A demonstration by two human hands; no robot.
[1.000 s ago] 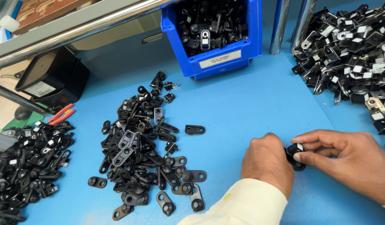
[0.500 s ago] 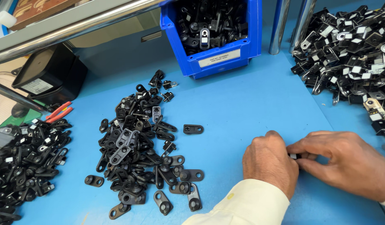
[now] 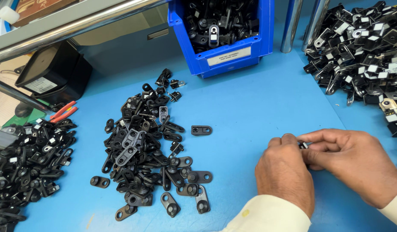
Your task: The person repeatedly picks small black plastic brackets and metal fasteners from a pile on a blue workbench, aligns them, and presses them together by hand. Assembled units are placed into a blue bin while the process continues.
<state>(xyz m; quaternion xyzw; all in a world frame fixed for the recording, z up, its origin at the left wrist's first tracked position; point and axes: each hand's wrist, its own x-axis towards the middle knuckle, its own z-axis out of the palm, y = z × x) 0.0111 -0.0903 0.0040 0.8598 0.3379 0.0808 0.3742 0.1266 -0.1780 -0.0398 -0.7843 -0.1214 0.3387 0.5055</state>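
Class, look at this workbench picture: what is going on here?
A person works at a blue table. The left hand and right hand meet and pinch a small black part between their fingertips, mostly hidden. A pile of black plastic pieces lies to the left, a blue bin of similar parts stands behind, and another heap lies at the far right.

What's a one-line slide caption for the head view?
Both hands, left hand and right hand, pinch a small black part over a blue table beside piles of black brackets.
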